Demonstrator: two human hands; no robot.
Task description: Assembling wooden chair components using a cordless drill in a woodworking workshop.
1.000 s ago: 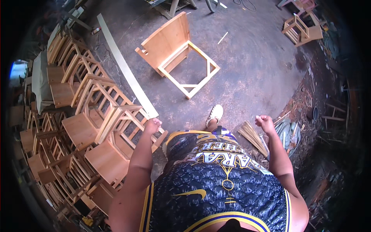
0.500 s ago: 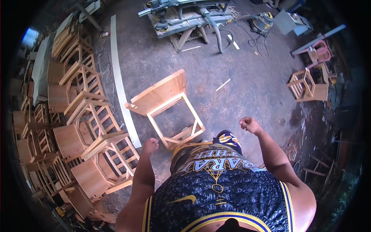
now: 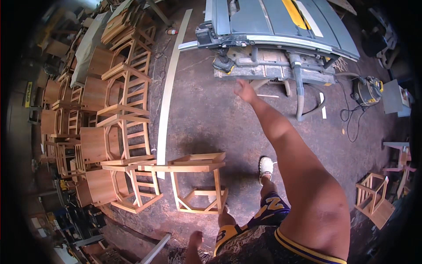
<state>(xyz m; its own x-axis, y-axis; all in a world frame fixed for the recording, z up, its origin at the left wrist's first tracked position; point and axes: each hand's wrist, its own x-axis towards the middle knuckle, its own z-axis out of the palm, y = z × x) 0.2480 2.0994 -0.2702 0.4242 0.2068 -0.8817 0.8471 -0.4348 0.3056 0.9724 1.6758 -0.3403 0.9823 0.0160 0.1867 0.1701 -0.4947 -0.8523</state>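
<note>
My right hand (image 3: 244, 91) is stretched far forward with its fingers apart, holding nothing, just below the front edge of a grey table saw (image 3: 281, 26). My left hand (image 3: 195, 240) hangs low near my hip with its fingers curled, and nothing is seen in it. A bare wooden chair frame (image 3: 198, 182) stands on the floor just ahead of my left hand. My white shoe (image 3: 265, 167) steps forward on the concrete floor.
Several stacked wooden chairs (image 3: 118, 114) fill the left side. A long pale plank (image 3: 169, 88) lies on the floor beside them. A shop vacuum (image 3: 367, 90) with cables sits at right, and another small wooden frame (image 3: 373, 200) at lower right.
I have walked forward toward the table saw. My right arm has swung out and reached ahead, and its hand has opened. The chair frame now sits close below me, to the left.
</note>
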